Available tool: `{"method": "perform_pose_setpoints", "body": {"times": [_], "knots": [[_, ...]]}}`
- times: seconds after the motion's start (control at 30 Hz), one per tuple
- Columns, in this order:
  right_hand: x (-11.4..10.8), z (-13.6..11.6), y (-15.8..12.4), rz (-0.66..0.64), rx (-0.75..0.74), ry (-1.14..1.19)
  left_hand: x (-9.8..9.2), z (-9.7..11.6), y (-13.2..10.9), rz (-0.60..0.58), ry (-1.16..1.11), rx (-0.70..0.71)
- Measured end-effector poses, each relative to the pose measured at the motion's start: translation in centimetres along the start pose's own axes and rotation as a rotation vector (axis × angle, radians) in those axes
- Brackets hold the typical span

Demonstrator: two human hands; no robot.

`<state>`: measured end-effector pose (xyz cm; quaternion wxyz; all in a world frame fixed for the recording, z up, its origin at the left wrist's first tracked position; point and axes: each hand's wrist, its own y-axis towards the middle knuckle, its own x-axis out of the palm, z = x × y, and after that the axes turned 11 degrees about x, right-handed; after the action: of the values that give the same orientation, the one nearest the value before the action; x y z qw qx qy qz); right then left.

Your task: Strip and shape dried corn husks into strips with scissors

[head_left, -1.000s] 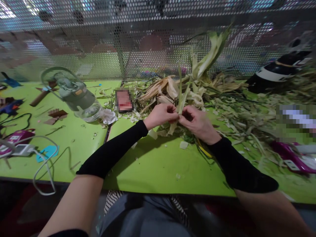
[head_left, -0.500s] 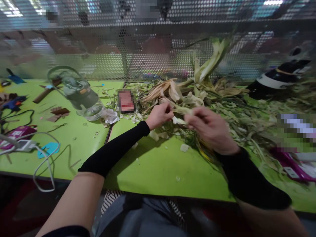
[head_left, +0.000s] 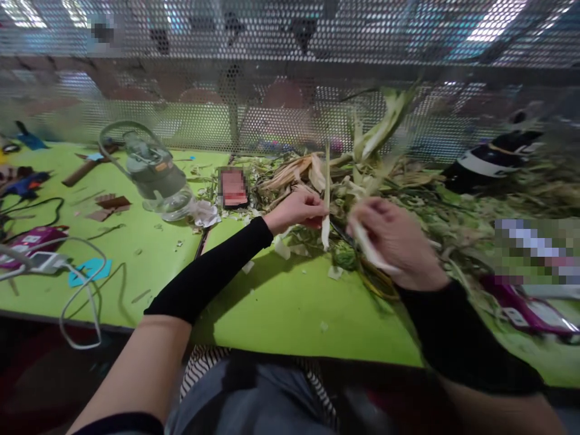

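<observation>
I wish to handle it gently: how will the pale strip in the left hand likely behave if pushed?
The pale strip probably has some stiffness, since its upper part stands upright above the left hand. It would likely bend under a light push, being long and narrow. It is probably very light, given how slender it looks.
</observation>
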<state>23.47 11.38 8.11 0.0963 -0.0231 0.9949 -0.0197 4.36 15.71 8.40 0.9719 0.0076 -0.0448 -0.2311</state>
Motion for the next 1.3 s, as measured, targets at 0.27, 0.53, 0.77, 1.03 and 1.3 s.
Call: {"method": "perform_pose_setpoints", "body": {"times": [0.27,0.53,0.77,1.03,1.3], "knots": [[1.8,1.5,2.5,0.047,0.06,0.152,0.1,0.4,0.0,0.036,0.013,0.079],[1.3,2.3,2.5,0.018,0.015,0.122,-0.1,0.0,0.5,0.002,-0.02,0.088],[1.5,2.6,2.8,0.075,-0.07,0.119,0.3,0.2,-0.1,-0.015,0.129,0.111],[1.3,2.7,2.8,0.144,-0.132,0.046,1.0,-0.6,-0.3,-0.029,0.222,0.073],[1.3,2.5,2.8,0.16,-0.098,0.142,0.7,-0.5,0.0,-0.064,-0.118,-0.061]]}}
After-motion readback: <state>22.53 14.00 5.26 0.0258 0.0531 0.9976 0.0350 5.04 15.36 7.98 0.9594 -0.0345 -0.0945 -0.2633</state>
